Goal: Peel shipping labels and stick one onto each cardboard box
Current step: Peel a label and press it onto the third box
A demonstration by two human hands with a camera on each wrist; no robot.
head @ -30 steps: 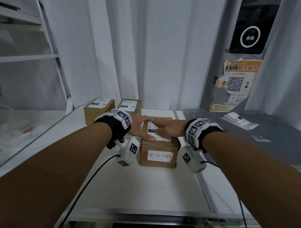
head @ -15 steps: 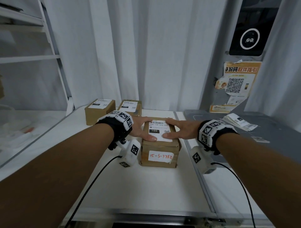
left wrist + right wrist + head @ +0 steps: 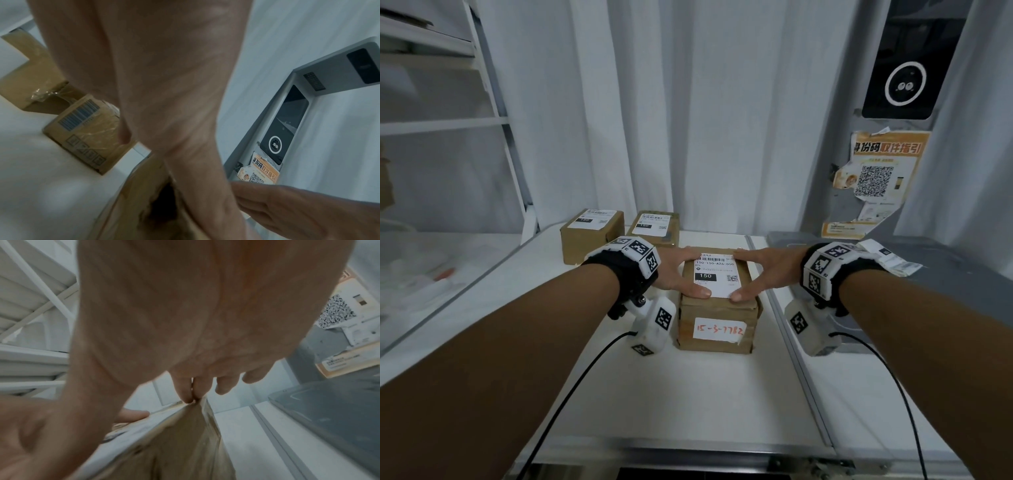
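Two flat, straight-fingered hands, left hand (image 3: 677, 274) and right hand (image 3: 767, 272), press the white printed shipping label (image 3: 716, 275) onto the brown cardboard box (image 3: 717, 308), gripping nothing.

Matt cardboard box (image 3: 717, 308), smooth paper label (image 3: 717, 277)

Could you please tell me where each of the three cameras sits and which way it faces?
Head: worn on the head, looking forward and down at the near box; both forearms, the left hand and the right hand show.
Left wrist: under the left wrist, looking along the left hand toward the far boxes and the poster.
Right wrist: under the right wrist, looking along the right hand over the near box.
Shared: the head and left wrist views both show the poster.
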